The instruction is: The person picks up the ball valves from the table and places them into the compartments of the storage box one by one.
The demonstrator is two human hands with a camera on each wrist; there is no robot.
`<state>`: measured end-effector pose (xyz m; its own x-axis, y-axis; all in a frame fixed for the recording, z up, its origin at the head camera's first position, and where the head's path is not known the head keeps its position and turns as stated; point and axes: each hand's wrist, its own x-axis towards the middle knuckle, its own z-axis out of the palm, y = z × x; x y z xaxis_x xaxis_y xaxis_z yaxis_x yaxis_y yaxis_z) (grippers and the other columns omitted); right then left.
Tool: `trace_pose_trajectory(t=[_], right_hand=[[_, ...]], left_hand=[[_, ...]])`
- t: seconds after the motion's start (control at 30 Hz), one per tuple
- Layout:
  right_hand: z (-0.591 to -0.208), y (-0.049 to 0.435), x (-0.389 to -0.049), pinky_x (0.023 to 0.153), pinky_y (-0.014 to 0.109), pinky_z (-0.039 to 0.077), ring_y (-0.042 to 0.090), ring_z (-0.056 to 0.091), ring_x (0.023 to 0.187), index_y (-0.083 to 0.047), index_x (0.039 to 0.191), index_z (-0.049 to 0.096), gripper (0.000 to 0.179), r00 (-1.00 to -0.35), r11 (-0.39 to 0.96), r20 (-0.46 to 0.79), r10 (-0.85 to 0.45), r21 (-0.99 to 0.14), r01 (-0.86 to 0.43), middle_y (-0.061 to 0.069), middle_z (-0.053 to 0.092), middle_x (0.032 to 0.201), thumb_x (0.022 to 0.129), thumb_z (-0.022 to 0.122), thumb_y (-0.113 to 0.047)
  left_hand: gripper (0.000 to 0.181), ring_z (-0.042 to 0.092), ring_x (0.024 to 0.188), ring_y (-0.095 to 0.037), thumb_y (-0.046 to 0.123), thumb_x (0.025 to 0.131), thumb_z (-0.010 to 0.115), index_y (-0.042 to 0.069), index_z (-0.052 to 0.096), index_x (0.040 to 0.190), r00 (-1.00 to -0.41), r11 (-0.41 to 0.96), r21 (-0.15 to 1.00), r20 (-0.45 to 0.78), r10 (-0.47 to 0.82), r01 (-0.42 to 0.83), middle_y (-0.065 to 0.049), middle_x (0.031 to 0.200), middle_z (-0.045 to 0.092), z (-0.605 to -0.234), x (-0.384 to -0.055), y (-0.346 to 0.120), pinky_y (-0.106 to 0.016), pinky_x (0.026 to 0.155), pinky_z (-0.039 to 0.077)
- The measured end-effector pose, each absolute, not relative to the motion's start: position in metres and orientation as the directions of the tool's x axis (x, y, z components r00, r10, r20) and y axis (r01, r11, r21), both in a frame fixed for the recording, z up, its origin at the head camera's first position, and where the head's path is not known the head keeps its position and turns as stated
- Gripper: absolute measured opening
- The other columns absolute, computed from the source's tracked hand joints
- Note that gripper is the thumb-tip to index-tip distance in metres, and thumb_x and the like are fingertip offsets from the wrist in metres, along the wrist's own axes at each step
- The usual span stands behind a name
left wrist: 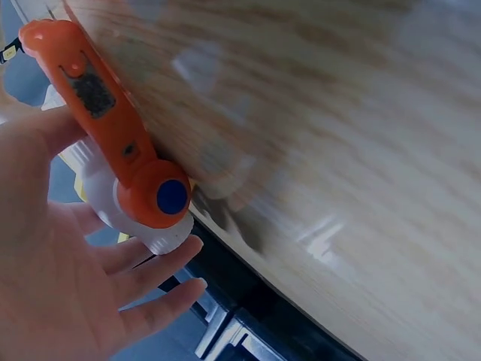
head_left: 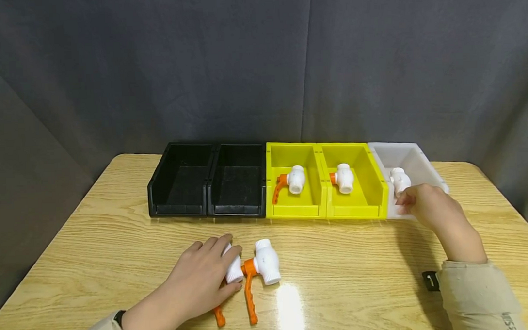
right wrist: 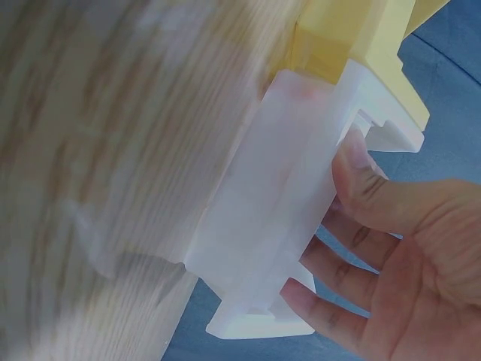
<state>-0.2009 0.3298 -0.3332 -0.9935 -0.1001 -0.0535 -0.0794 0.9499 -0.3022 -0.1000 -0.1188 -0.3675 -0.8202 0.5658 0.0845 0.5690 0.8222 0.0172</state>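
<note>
My left hand (head_left: 198, 280) is over a white ball valve (head_left: 234, 271) on the table, gripping its body between thumb and fingers. In the left wrist view its orange lever handle (left wrist: 98, 101) runs along the thumb side. A second white ball valve (head_left: 267, 263) with an orange lever lies right beside it. My right hand (head_left: 440, 211) reaches over the front of the white bin (head_left: 429, 165), fingers loosely bent and dipping past its front wall (right wrist: 263, 188). Just beyond those fingertips another white ball valve (head_left: 398, 178) sits in that bin, its lower part hidden by the hand.
Two yellow bins stand left of the white one, holding one valve (head_left: 296, 179) and another valve (head_left: 345, 178). Further left are two black bins (head_left: 178, 210). Close to the right sleeve is a small black object (head_left: 430, 280). A grey curtain (head_left: 225, 64) hangs behind the table.
</note>
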Motion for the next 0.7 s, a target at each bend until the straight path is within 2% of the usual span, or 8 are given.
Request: trace_pose_trajectory(t=[0.3, 0.7], right_hand=[[-0.3339, 0.3296, -0.2007, 0.065, 0.051, 0.044, 0.035, 0.057, 0.083, -0.007, 0.089, 0.072, 0.004, -0.994, 0.95, -0.047, -0.101, -0.3, -0.083, 0.011, 0.066, 0.086, 0.086, 0.074, -0.009], [-0.3334, 0.3286, -0.2, 0.066, 0.053, 0.045, 0.035, 0.057, 0.084, -0.006, 0.089, 0.072, 0.006, -0.994, 0.949, -0.041, -0.104, -0.302, -0.087, 0.011, 0.066, 0.086, 0.085, 0.075, -0.009]], left_hand=[[0.055, 0.059, 0.111, -0.034, 0.049, 0.086, 0.073, 0.011, 0.061, 0.125, -0.811, 0.812, 0.024, 0.081, 0.579, 0.583, -0.017, 0.13, 0.057, -0.3671, -0.102, -0.1195, -0.052, 0.089, 0.051], [0.054, 0.062, 0.102, -0.03, 0.048, 0.079, 0.079, 0.013, 0.065, 0.117, -0.791, 0.794, 0.048, 0.142, 0.596, 0.606, -0.013, 0.122, 0.06, -0.3673, -0.1073, -0.1224, -0.05, 0.082, 0.053]])
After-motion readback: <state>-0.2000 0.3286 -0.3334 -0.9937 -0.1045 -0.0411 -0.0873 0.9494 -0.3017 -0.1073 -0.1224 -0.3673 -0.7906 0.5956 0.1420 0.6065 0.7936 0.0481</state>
